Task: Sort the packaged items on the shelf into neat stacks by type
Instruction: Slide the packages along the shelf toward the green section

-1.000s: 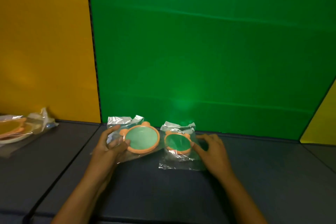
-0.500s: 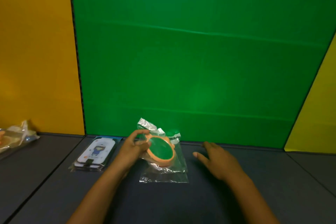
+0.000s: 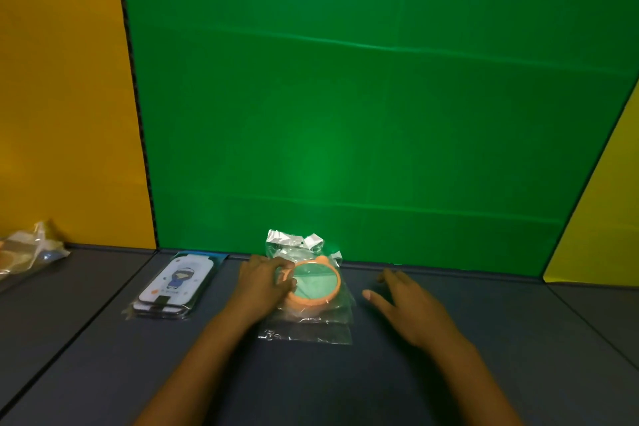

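Note:
An orange-rimmed round mirror in a clear bag (image 3: 315, 284) lies on top of a second bagged mirror, of which mostly the plastic (image 3: 311, 330) shows, on the dark shelf (image 3: 484, 339) near the green back wall. My left hand (image 3: 264, 285) grips the top mirror's left rim. My right hand (image 3: 409, 304) hovers just right of the stack, fingers spread, holding nothing. Left of my left hand lies a packaged phone case (image 3: 174, 284) with a cartoon figure on it, seemingly atop another one.
At the far left edge sit more clear-bagged orange items (image 3: 26, 252) on the neighbouring shelf section. A green panel (image 3: 345, 114) backs the shelf, with yellow panels on both sides. A dark seam (image 3: 90, 322) runs diagonally across the shelf at left.
My left hand carried the larger bagged mirror to the right and set it onto the smaller one. My right hand let go and drew off to the right. The phone cases came into view.

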Available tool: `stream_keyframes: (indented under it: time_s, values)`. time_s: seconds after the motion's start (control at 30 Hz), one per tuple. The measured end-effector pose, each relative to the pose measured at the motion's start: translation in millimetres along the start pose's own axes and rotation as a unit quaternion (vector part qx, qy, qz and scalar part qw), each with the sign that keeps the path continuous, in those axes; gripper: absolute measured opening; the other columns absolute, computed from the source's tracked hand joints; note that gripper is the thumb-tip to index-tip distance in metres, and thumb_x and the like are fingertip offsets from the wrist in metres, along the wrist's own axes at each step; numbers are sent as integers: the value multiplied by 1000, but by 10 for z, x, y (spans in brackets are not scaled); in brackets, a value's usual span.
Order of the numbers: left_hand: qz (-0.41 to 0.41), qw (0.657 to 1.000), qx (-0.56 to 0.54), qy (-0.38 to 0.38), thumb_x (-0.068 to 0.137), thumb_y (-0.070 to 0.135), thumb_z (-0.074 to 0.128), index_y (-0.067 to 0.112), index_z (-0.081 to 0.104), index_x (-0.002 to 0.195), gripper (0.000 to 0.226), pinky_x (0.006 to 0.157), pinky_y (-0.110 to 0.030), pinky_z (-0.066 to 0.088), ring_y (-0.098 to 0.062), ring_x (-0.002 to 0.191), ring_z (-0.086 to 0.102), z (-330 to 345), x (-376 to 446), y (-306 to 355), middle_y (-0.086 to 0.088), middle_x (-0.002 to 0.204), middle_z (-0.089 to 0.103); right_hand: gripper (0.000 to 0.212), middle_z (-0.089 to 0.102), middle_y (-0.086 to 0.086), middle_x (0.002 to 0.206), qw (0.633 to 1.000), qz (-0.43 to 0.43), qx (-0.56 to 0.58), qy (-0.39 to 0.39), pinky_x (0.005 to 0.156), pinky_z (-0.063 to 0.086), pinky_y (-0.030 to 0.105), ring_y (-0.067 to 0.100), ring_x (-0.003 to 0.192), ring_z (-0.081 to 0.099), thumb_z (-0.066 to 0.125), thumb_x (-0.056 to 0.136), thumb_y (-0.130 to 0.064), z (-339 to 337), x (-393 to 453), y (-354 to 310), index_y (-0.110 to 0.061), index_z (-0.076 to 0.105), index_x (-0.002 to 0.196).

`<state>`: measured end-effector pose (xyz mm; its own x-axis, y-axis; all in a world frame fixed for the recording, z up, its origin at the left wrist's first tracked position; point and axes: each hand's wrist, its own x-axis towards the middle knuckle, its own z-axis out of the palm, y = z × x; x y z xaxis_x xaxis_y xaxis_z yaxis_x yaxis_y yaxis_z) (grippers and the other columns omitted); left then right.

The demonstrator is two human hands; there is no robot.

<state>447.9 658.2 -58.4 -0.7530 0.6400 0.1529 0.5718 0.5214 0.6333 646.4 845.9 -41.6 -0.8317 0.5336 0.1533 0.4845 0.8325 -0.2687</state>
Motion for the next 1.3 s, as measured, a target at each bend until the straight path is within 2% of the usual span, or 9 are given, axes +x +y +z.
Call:
stream_keyframes:
  time_s: [0.23,0.37,0.43,0.5,0.63,0.8,0.97,1.13,1.3]
  values:
    - [29,998,-53,24,82,34,69,40,62,111,31,97,-38,44,-22,115,52,-51,1,-47,-3,117,62,52,51,-4,136,1000,-11,25,15,96,46,34,16,122,51,42,93,-62,-52,-90,50,-25,48,129]
    - [37,997,-59,40,80,37,69,47,59,112,34,100,-44,46,-18,114,55,-157,-78,-129,-1,120,60,50,51,-3,137,999,-23,26,24,98,45,34,17,124,50,46,94,-57,-82,-119,8,-23,48,131]
    - [34,997,-49,53,81,40,66,44,57,116,36,102,-42,45,-18,115,55,-268,-200,-93,0,123,56,49,51,-3,137,999,-32,26,35,99,45,34,16,125,49,48,94,-55,-81,-140,-59,-23,48,132]
    - [29,997,-29,73,86,34,64,33,55,122,37,103,-38,43,-20,117,52,-369,-317,-83,-2,127,52,49,51,-3,135,997,-47,22,49,99,44,33,16,125,48,49,95,-53,-80,-163,-157,-23,48,133]
    - [34,991,65,108,91,37,59,22,49,132,45,98,-38,44,-23,119,50,-591,-538,-215,-5,131,50,48,53,-3,130,995,-78,0,62,95,46,34,17,122,48,49,94,-52,-86,-186,-444,-23,48,132]
    - [36,981,163,101,90,46,56,25,48,133,49,95,-37,46,-23,119,50,-1022,-885,-477,-3,134,51,50,53,-3,129,991,-115,-19,68,96,45,35,18,120,49,49,93,-55,-44,-201,-975,-24,47,132]
    - [31,961,255,106,90,52,50,27,46,132,49,87,-35,44,-22,113,51,-1545,-1310,-893,-1,125,52,52,53,0,129,987,-141,-31,72,95,44,36,22,119,50,46,93,-58,52,-296,-1740,-24,47,131]
    - [-5,952,281,126,91,54,48,26,46,133,50,91,-36,45,-21,117,50,-2147,-1797,-1356,1,129,51,60,47,2,138,981,-187,-34,40,100,41,35,22,126,44,41,95,-59,210,-446,-2618,-19,40,141]
    - [-40,949,284,127,93,52,46,27,42,135,49,91,-34,44,-19,117,50,-2670,-2273,-1856,2,134,47,57,50,-1,134,975,-221,0,35,96,43,35,19,121,46,41,95,-61,390,-587,-3448,-23,42,138]
